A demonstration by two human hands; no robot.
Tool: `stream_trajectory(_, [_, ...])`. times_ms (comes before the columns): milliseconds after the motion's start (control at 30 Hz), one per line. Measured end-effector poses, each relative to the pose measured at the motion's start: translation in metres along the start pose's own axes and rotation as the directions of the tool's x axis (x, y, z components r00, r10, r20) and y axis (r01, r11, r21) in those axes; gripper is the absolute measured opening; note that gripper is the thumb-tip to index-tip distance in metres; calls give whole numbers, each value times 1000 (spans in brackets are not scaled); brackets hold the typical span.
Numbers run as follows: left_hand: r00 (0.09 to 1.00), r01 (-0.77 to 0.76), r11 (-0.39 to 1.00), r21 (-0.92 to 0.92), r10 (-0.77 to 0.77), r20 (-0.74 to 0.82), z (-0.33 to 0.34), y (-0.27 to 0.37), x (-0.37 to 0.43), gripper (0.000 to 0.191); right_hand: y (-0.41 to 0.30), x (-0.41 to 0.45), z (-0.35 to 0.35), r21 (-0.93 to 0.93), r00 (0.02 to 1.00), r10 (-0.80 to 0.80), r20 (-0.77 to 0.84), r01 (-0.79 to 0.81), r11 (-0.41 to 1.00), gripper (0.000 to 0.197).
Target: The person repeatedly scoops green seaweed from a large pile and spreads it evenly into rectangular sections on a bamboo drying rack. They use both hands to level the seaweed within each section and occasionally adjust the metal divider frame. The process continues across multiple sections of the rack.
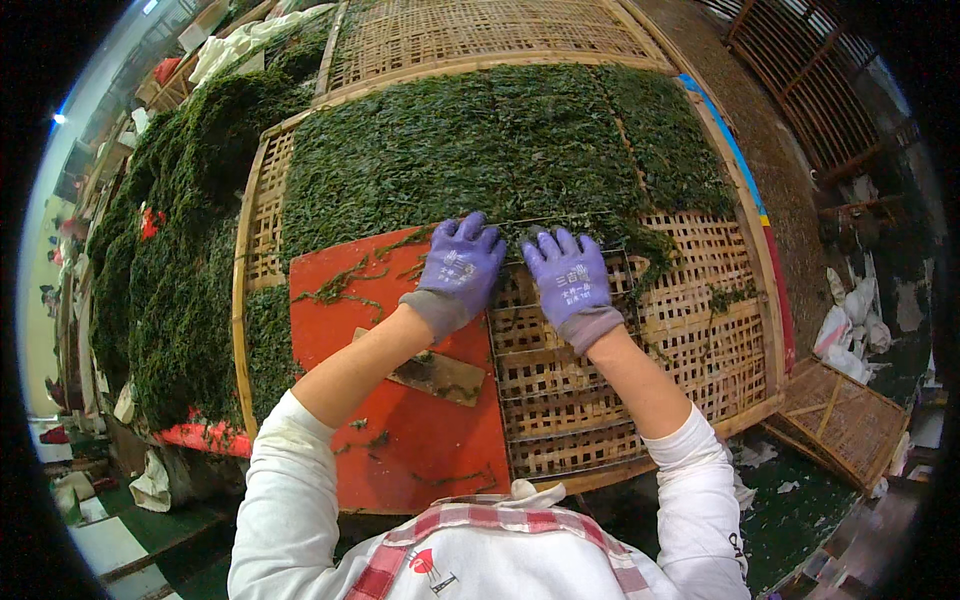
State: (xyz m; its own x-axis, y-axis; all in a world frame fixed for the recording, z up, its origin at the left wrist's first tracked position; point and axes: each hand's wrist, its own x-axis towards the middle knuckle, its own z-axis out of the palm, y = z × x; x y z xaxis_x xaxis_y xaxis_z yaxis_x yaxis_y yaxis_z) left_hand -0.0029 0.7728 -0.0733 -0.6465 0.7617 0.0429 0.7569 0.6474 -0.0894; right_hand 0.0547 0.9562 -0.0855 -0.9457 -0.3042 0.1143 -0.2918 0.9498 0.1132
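Observation:
Both my hands wear purple coated gloves with grey cuffs. My left hand (pixel 463 271) lies at the upper right corner of a red board (pixel 405 457), its fingers reaching the near edge of a dark green seaweed layer (pixel 450 150). Close beside it, my right hand (pixel 568 281) is bent over the same edge, above a thin wire frame; its fingertips are partly hidden. Whether either hand grips anything is unclear. The seaweed covers the far part of a wood-framed woven bamboo tray (pixel 709 259). A small wooden block (pixel 450 381) rests on the board below my left forearm, among loose strands.
A tall seaweed heap (pixel 180 247) stands along the left side. Beyond the worked tray lies another woven tray (pixel 487 34). At the right are white bags (pixel 851 322) and a smaller woven rack (pixel 847 420) near the green floor. Slatted racks (pixel 802 75) stand at upper right.

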Motion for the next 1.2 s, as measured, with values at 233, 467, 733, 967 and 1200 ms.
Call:
stream_trajectory(233, [998,33,998,-50,-35,-47,1,1,-15,50,41,-14,-6,-240,941,303,154,-262,935,40])
stream_trajectory(467, [997,-58,997,-51,56,-45,5,2,-11,38,34,-22,-14,-187,970,203,135,-176,966,39])
stream_trajectory(733, [1000,-6,1000,10,6,2,-4,8,-4,42,14,-3,-17,-59,978,129,166,-121,991,40])
stream_trajectory(967, [986,152,965,-213,-163,-34,-10,-35,-21,54,44,-14,-20,-186,952,253,171,-220,957,40])
stream_trajectory(1200, [954,298,925,-237,-283,97,1,-58,-40,78,-24,17,-5,40,986,-2,166,-4,999,44])
